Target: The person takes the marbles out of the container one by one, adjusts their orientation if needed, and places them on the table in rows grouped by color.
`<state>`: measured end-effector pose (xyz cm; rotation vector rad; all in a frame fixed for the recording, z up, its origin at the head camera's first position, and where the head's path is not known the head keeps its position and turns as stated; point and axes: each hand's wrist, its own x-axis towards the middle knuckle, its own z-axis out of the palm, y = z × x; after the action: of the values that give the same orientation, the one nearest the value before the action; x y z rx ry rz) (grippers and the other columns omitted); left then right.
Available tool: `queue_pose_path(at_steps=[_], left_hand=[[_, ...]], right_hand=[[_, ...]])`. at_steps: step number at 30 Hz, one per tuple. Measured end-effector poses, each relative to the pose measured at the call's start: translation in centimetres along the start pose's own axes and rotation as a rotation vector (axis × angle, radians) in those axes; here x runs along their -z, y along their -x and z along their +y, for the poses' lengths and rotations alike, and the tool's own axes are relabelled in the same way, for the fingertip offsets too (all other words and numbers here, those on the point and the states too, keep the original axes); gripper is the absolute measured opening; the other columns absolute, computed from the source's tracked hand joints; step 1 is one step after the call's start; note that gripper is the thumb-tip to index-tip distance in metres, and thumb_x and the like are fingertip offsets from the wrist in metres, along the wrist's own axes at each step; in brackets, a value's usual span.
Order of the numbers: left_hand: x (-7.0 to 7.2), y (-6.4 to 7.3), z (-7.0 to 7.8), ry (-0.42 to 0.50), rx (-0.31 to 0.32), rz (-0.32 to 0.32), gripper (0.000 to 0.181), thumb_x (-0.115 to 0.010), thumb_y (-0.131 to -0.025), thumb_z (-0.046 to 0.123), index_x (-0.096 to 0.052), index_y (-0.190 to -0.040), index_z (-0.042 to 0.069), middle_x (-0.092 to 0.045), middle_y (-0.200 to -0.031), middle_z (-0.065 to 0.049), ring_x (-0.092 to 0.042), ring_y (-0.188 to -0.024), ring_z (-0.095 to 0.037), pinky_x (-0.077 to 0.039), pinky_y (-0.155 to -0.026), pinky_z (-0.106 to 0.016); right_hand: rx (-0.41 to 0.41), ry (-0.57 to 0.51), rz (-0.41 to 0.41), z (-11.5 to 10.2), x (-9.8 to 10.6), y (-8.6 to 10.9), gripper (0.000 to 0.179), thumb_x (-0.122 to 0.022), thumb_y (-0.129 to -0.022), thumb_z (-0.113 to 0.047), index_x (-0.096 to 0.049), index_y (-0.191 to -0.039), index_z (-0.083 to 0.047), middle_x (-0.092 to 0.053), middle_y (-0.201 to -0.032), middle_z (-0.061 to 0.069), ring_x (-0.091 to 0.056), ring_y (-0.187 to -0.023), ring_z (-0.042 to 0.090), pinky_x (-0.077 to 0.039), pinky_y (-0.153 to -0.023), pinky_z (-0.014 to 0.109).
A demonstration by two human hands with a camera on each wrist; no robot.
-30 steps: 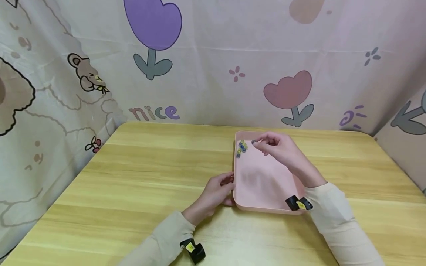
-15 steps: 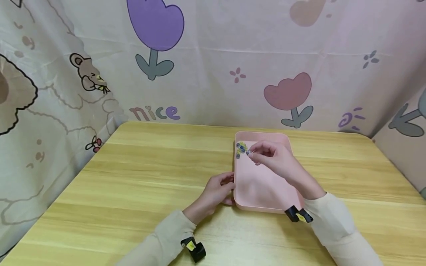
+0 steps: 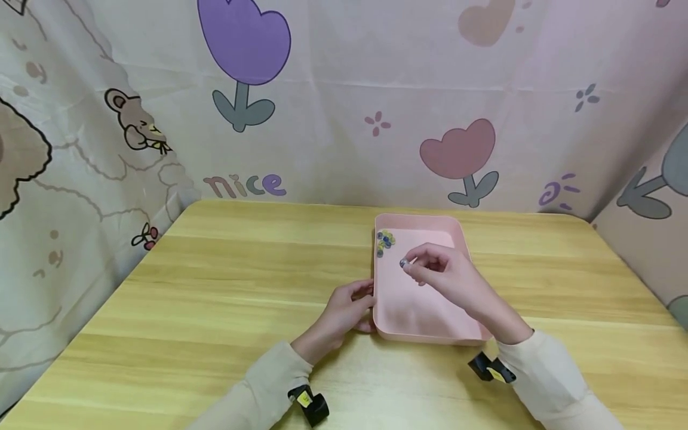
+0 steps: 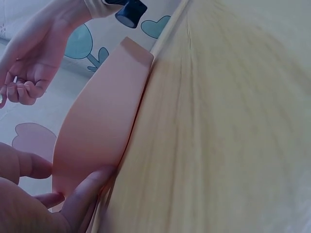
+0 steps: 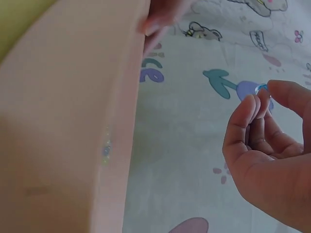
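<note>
In the head view, a small glass marble is pinched between the thumb and forefinger of my right hand, above the pink tray. The right wrist view shows this clear-blue marble at the fingertips of my right hand. Several yellow and blue marbles lie clustered in the tray's far left corner. My left hand touches the outside of the tray's left wall. In the left wrist view, fingers of that hand lie against the tray wall.
The tray stands on a wood-grain table, right of its middle. Behind the table's far edge hangs a printed curtain with flowers and letters. Each wrist carries a black camera.
My right hand has moved toward me and slightly left, carrying the marble away from the far end of the tray. My left hand keeps its place at the tray's side.
</note>
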<state>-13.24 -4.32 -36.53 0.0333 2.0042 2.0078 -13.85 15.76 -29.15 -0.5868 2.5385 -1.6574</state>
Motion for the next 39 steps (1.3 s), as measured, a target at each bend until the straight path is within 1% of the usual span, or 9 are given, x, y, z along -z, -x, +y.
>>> queue_pose_path(at_steps=[6, 10, 14, 16, 22, 29, 34, 37, 39], left_hand=[[0.0, -0.2, -0.1, 0.004, -0.002, 0.003, 0.044, -0.056, -0.093, 0.002, -0.049, -0.136, -0.007, -0.056, -0.127, -0.02, -0.063, -0.083, -0.022, -0.061, -0.055, -0.032], [0.0, -0.2, -0.2, 0.002, 0.006, 0.003, 0.044, -0.056, -0.093, 0.001, -0.049, -0.135, -0.007, -0.056, -0.126, -0.02, -0.063, -0.084, -0.022, -0.061, -0.056, -0.032], [0.0, -0.3, -0.2, 0.001, 0.002, 0.0, 0.044, -0.056, -0.093, 0.002, -0.05, -0.135, -0.006, -0.056, -0.126, -0.02, -0.063, -0.086, -0.022, -0.061, -0.058, -0.034], [0.1, -0.3, -0.2, 0.001, -0.002, 0.0, 0.044, -0.056, -0.092, 0.002, -0.05, -0.135, -0.006, -0.056, -0.126, -0.02, -0.063, -0.086, -0.022, -0.061, -0.058, -0.034], [0.1, -0.1, -0.3, 0.014, 0.009, 0.006, 0.045, -0.056, -0.091, 0.001, -0.05, -0.135, -0.007, -0.056, -0.124, -0.019, -0.064, -0.086, -0.022, -0.061, -0.059, -0.032], [-0.4, -0.1, -0.6, 0.028, -0.003, -0.023, 0.045, -0.057, -0.091, 0.003, -0.051, -0.135, -0.006, -0.057, -0.121, -0.017, -0.064, -0.082, -0.021, -0.061, -0.06, -0.032], [-0.2, 0.0, -0.6, 0.026, 0.007, 0.001, 0.044, -0.057, -0.092, 0.003, -0.052, -0.134, -0.005, -0.057, -0.122, -0.017, -0.064, -0.083, -0.021, -0.061, -0.059, -0.032], [0.0, 0.0, -0.6, 0.025, 0.01, 0.008, 0.044, -0.057, -0.092, 0.003, -0.051, -0.134, -0.006, -0.057, -0.123, -0.018, -0.064, -0.084, -0.021, -0.061, -0.059, -0.032], [0.2, 0.0, -0.5, 0.02, 0.008, 0.007, 0.044, -0.057, -0.092, 0.004, -0.051, -0.134, -0.006, -0.056, -0.124, -0.018, -0.064, -0.084, -0.021, -0.061, -0.06, -0.032]], right_hand=[[0.008, 0.033, -0.02, 0.2, -0.9, 1.0, 0.014, -0.067, -0.091, -0.011, -0.065, -0.101, -0.001, -0.062, -0.075, 0.003, -0.06, -0.071, 0.022, -0.053, -0.067, 0.026], [0.005, 0.027, -0.038, 0.4, -1.7, 1.6, 0.013, -0.067, -0.091, -0.011, -0.066, -0.101, -0.003, -0.064, -0.076, 0.003, -0.061, -0.072, 0.022, -0.053, -0.067, 0.024], [0.024, 0.005, -0.058, 0.4, -2.4, 2.4, 0.012, -0.066, -0.091, -0.01, -0.065, -0.1, -0.003, -0.064, -0.074, 0.006, -0.06, -0.069, 0.017, -0.052, -0.066, 0.023], [0.035, -0.002, -0.075, 0.3, -3.0, 2.8, 0.011, -0.066, -0.091, -0.01, -0.065, -0.099, -0.002, -0.064, -0.072, 0.006, -0.06, -0.067, 0.014, -0.051, -0.062, 0.022], [0.019, -0.021, -0.16, 0.3, -5.1, 4.8, 0.01, -0.066, -0.09, -0.013, -0.066, -0.098, -0.006, -0.066, -0.071, 0.004, -0.06, -0.063, 0.01, -0.047, -0.052, 0.021], [-0.021, -0.066, -0.266, 1.4, -6.1, 7.1, 0.011, -0.066, -0.091, -0.014, -0.067, -0.1, -0.008, -0.066, -0.069, -0.001, -0.06, -0.061, 0.009, -0.047, -0.049, 0.02], [-0.02, -0.099, -0.354, 2.2, -6.8, 7.3, 0.007, -0.064, -0.089, -0.007, -0.066, -0.095, -0.007, -0.067, -0.071, -0.003, -0.059, -0.064, 0.004, -0.05, -0.054, 0.019], [-0.011, -0.108, -0.367, 2.7, -7.4, 7.2, 0.006, -0.064, -0.087, -0.005, -0.066, -0.093, -0.006, -0.066, -0.071, -0.005, -0.057, -0.064, 0.001, -0.05, -0.055, 0.018], [-0.005, -0.084, -0.355, 2.9, -7.8, 7.2, 0.004, -0.066, -0.087, -0.008, -0.067, -0.091, -0.008, -0.063, -0.07, -0.009, -0.054, -0.062, -0.001, -0.048, -0.053, 0.017]])
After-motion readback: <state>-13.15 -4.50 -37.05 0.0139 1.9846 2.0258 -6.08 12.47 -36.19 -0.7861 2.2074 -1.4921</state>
